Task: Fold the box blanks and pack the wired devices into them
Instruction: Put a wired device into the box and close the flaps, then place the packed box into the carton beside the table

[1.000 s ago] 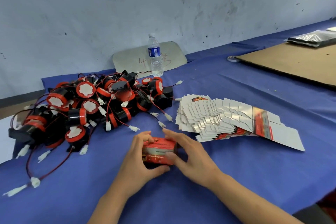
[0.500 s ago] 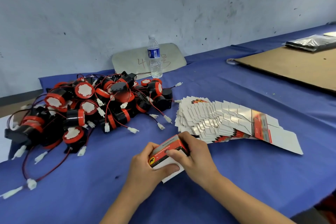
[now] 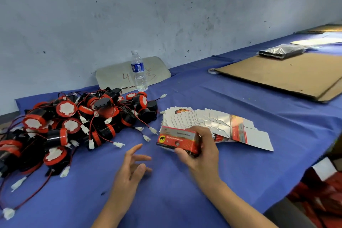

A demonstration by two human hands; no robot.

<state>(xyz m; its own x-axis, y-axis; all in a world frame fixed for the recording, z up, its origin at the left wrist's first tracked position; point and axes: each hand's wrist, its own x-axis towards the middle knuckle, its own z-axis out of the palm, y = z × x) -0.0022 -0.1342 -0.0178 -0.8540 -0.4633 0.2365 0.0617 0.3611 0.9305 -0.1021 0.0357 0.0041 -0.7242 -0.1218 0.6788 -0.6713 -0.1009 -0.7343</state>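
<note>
Head view of a packing bench covered in blue cloth (image 3: 185,200). The right hand (image 3: 201,152) grasps a folded red-and-silver box (image 3: 178,139), thumb on its near edge and fingers over its far right end, and holds the box just above the cloth at centre. The left hand (image 3: 132,170) hovers to the left of the box, apart from it, fingers spread and relaxed, grasping nothing. Just beyond the box, a fanned stack of flat box blanks (image 3: 212,122) lies on the cloth, white sides mostly up, reaching to the right. At far left sits a tangled heap of wired devices (image 3: 74,126), black cylinders with red rims and white faces, trailing red and black leads with white connectors. A water bottle (image 3: 138,71) stands upright behind the heap, in front of a grey board (image 3: 114,77) that leans on the wall. A brown cardboard sheet (image 3: 288,74) lies at far right, with a black wrapped packet (image 3: 281,52) on its far edge.
</note>
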